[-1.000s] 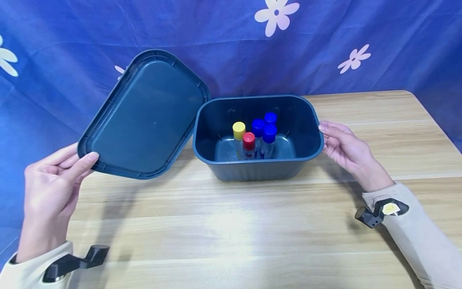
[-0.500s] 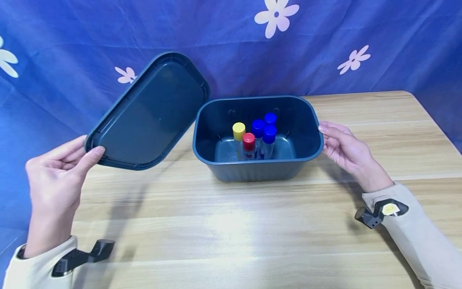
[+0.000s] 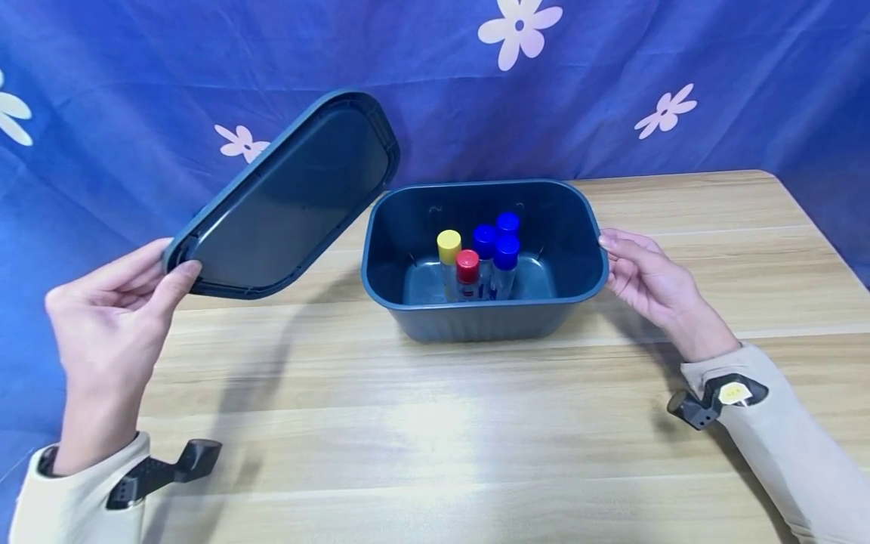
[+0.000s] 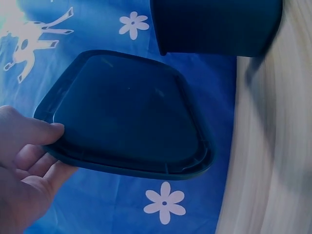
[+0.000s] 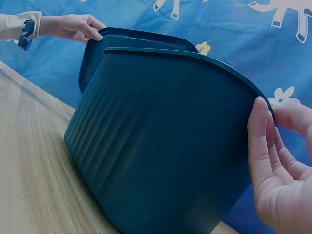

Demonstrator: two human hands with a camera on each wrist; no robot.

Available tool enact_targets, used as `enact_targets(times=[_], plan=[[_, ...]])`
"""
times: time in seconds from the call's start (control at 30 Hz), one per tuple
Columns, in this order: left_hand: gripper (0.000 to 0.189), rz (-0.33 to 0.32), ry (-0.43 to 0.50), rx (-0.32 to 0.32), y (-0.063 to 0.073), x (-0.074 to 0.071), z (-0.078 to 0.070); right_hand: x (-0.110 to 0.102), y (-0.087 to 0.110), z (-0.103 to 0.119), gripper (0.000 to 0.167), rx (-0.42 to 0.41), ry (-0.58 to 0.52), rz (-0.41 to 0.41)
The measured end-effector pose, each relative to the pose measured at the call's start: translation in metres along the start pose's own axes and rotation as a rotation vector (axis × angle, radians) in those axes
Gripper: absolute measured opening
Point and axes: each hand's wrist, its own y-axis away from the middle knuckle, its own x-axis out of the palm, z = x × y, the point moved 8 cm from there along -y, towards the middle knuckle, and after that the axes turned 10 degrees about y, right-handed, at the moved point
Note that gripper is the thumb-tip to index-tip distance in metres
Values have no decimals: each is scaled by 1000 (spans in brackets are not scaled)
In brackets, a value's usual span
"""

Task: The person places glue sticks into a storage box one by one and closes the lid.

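My left hand [image 3: 112,325] pinches one corner of a dark teal lid [image 3: 292,204], thumb on its recessed underside and fingers behind. The lid hangs tilted in the air, left of a matching deep storage box [image 3: 476,323]. At the box's right end, my right hand [image 3: 642,279] pinches the rim between thumb and fingers, as the right wrist view also shows. Inside the box stand several small clear bottles: one with a yellow cap [image 3: 448,246], one with a red cap [image 3: 467,265] and three with blue caps [image 3: 506,251]. Their lower parts are partly hidden by the front wall.
The box stands on a light wood-grain table [image 3: 435,431], near its back edge. Behind and to the left hangs a blue cloth [image 3: 408,45] printed with pale flowers. Black wrist-worn devices sit on both sleeves, the right one [image 3: 717,397] close to the tabletop.
My left hand has shifted slightly up and to the right and tipped the lid, so its underside looks narrower. The right hand, the box and the bottles have stayed in place.
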Motion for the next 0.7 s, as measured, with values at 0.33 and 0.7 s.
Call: enact_targets(times=[0.33, 0.7], plan=[[22, 34, 47, 283, 2, 14, -24, -2, 1, 0, 18, 2, -5, -12], [16, 3, 154, 422, 8, 35, -53, -2, 0, 0, 19, 7, -5, -10]])
